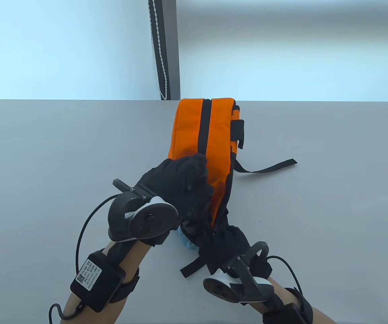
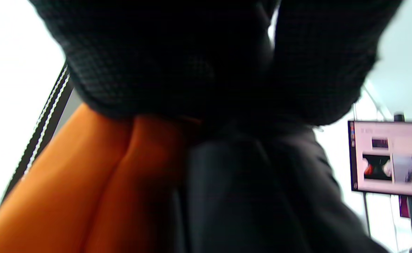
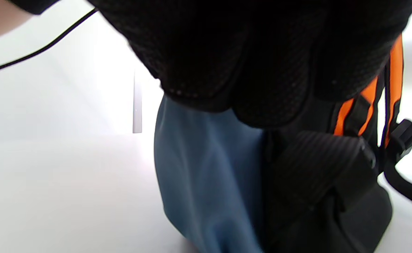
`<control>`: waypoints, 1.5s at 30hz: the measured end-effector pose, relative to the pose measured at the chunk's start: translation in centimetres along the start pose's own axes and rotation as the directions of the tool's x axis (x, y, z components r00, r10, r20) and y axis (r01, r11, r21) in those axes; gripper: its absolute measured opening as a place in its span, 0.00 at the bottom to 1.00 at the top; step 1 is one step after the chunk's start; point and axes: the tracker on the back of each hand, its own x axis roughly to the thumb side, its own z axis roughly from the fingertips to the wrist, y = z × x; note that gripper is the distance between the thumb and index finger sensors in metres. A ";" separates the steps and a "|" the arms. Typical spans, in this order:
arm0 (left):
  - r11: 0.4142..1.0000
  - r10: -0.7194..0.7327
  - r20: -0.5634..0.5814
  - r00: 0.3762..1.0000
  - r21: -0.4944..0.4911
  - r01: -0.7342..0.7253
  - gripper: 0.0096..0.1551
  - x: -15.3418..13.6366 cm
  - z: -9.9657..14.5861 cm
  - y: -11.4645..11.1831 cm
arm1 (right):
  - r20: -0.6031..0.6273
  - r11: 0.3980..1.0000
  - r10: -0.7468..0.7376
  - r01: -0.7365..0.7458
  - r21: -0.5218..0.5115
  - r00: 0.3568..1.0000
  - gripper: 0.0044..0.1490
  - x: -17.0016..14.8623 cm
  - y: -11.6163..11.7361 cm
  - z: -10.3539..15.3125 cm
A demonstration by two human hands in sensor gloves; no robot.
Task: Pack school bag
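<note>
An orange school bag (image 1: 210,131) with a black zipper strip and black straps stands on edge in the middle of the grey table (image 1: 45,152). My left hand (image 1: 183,182) grips the bag's near top, fingers curled over the orange fabric (image 2: 86,182). My right hand (image 1: 220,236) holds the bag's near lower end by the black edge. A blue part of the bag (image 3: 202,175) shows under my right hand, also in the table view (image 1: 184,240). The right wrist view shows a black strap and buckle (image 3: 402,135).
A loose black strap (image 1: 271,167) trails right of the bag on the table, another strap end (image 1: 190,268) lies near my right hand. A bead cord (image 1: 160,50) hangs at the wall behind. A monitor (image 2: 388,158) shows in the left wrist view.
</note>
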 end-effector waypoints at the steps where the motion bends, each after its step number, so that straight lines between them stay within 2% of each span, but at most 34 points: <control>1: 0.996 -0.075 0.016 0.997 -0.040 0.076 0.33 0.5 0.5 -0.8 | 0.006 1.000 -0.017 0.017 0.015 1.000 0.20 -0.2 0.0 -0.1; 3: 0.996 -0.091 0.038 0.995 -0.017 0.092 0.33 0.9 1.2 -1.4 | 0.021 0.999 -0.011 0.010 0.034 1.000 0.20 -0.4 0.3 -0.2; 7: 0.992 -0.025 0.040 0.999 -0.119 0.029 0.28 0.7 0.8 -0.8 | 0.026 0.997 -0.066 0.066 0.032 0.997 0.19 -0.6 0.7 -0.2; 9: 0.993 -0.005 0.016 1.000 -0.115 0.007 0.30 0.4 0.6 -0.4 | 0.015 0.996 -0.085 0.085 0.012 0.996 0.20 -0.8 0.8 -0.2; 10: 0.999 0.030 -0.062 0.998 -0.041 -0.033 0.39 0.3 0.8 0.0 | 0.012 0.993 -0.117 0.117 0.009 0.993 0.21 -1.0 0.6 -0.2; 12: 0.992 0.092 -0.156 0.983 0.095 -0.077 0.42 0.5 0.9 0.8 | 0.036 0.982 -0.177 0.174 0.074 0.984 0.25 -1.6 0.4 -0.2; 13: 0.992 0.086 -0.175 0.981 0.102 -0.069 0.44 0.7 0.8 0.9 | 0.033 0.977 -0.194 0.190 0.092 0.980 0.27 -1.9 0.1 -0.2; 14: 0.997 0.048 -0.202 0.978 0.069 -0.035 0.49 1.0 0.5 0.9 | 0.031 0.973 -0.210 0.206 0.100 0.977 0.28 -2.4 -0.5 -0.2; 15: 1.000 -0.024 -0.234 0.972 -0.013 0.022 0.54 1.4 0.1 0.5 | 0.041 0.970 -0.228 0.223 0.097 0.973 0.27 -3.0 -1.6 -0.3; 17: 0.996 -0.071 -0.268 0.961 -0.073 0.054 0.66 1.8 -0.6 -0.2 | 0.018 0.961 -0.252 0.248 0.122 0.968 0.26 -4.2 -3.8 -0.5; 19: 0.992 -0.076 -0.298 0.952 -0.120 0.042 0.72 2.4 -1.1 -0.8 | -0.044 0.981 -0.161 0.165 0.104 0.986 0.26 -5.9 -6.7 -0.8; 20: 0.981 -0.137 -0.324 0.936 -0.177 0.082 0.76 3.1 -1.2 -1.2 | -0.128 0.998 -0.048 0.055 0.045 0.991 0.27 -7.7 -8.9 -1.4; 22: 0.953 -0.244 -0.334 0.911 -0.259 0.160 0.80 4.0 -1.6 -1.8 | -0.243 0.997 0.064 -0.072 -0.025 0.968 0.28 -10.5 -11.2 -2.8; 23: 0.932 -0.303 -0.337 0.892 -0.298 0.204 0.81 4.6 -1.7 -2.2 | -0.317 0.994 0.063 -0.087 -0.061 0.946 0.32 -12.4 -12.1 -4.1; 26: 0.929 -0.338 -0.357 0.871 -0.275 0.248 0.73 5.2 -1.9 -3.2 | -0.349 0.997 -0.049 0.026 -0.070 0.936 0.51 -15.5 -12.5 -7.3; 28: 0.947 -0.296 -0.353 0.888 -0.228 0.225 0.53 5.3 -1.7 -3.9 | -0.329 0.991 -0.134 0.130 -0.035 0.935 0.58 -16.7 -11.7 -10.2; 32: 0.967 -0.224 -0.304 0.926 -0.190 0.171 0.35 5.2 -1.6 -3.3 | -0.309 0.998 -0.036 0.053 0.046 0.950 0.67 -18.1 -10.8 -14.3; 34: 0.975 -0.193 -0.266 0.944 -0.160 0.154 0.31 4.9 -1.5 -3.2 | -0.278 0.993 -0.067 0.092 0.079 0.958 0.64 -18.9 -10.5 -15.8; 35: 0.977 -0.191 -0.267 0.944 -0.148 0.156 0.30 4.5 -1.4 -3.1 | -0.274 0.991 -0.085 0.110 0.076 0.958 0.60 -19.1 -10.5 -16.1; 37: 0.988 -0.125 -0.253 0.959 -0.123 0.096 0.28 3.9 -1.3 -2.9 | -0.249 0.992 -0.124 0.125 -0.013 0.961 0.48 -19.2 -10.5 -16.1; 39: 0.993 -0.086 -0.255 0.963 -0.106 0.060 0.26 3.5 -1.3 -2.7 | -0.244 0.996 -0.091 0.087 -0.027 0.966 0.34 -19.3 -10.6 -15.9; 43: 0.993 -0.117 -0.287 0.951 -0.050 0.107 0.22 2.2 -2.3 -1.4 | -0.265 0.984 0.032 -0.077 -0.158 0.964 0.29 -19.3 -11.5 -15.0; 45: 0.982 -0.186 -0.298 0.936 -0.026 0.187 0.22 0.9 -3.4 -0.3 | -0.286 0.960 0.044 -0.120 -0.254 0.957 0.28 -19.2 -12.2 -14.3</control>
